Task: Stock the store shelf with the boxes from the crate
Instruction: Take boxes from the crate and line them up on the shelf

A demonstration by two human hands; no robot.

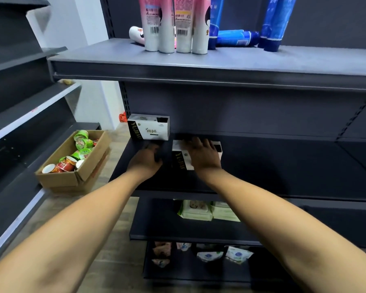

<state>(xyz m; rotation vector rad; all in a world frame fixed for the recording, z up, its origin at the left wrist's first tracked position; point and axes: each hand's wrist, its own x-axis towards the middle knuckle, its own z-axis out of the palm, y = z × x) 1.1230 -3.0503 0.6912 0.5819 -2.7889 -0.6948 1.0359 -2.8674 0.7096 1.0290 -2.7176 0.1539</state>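
now r hand (201, 153) atop box (179, 161) (mid shelf (283, 166))

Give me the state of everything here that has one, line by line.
Back box: upright, at the shelf's rear.
Front box: on the shelf, right hand spread flat over it.
Left hand: beside front box, grip unclear.
Cardboard carton: open, holds cups.
Pink tubes: upright.
One blue tube: lying down.
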